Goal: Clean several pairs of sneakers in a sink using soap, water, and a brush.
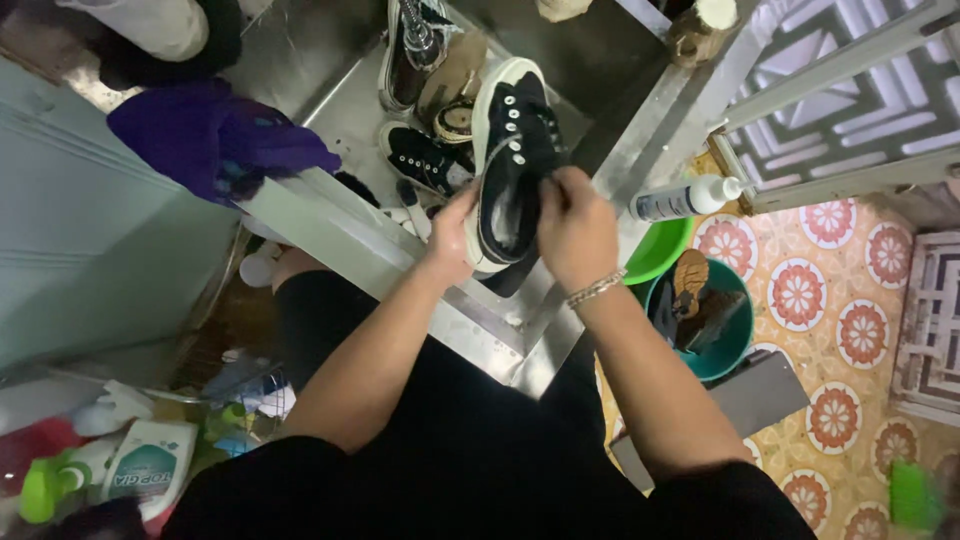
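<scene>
Over a steel sink (pixel 350 110) I hold a black canvas sneaker (pixel 512 150) with a white sole and white eyelets, its toe pointing away from me. My left hand (pixel 450 235) grips the heel end from the left side. My right hand (pixel 575 225), with a silver bracelet at the wrist, has its fingers closed on the shoe's upper near the opening. A second black sneaker (pixel 425 160) lies in the sink basin just left of the held one.
More shoes (pixel 420 60) lie deeper in the sink. A purple cloth (pixel 215 140) hangs over the left rim. A white squeeze bottle (pixel 685 200) rests on the right rim. Green and teal basins (pixel 735 335) with a brush sit on the patterned floor. Cleaning bottles (pixel 150 465) stand lower left.
</scene>
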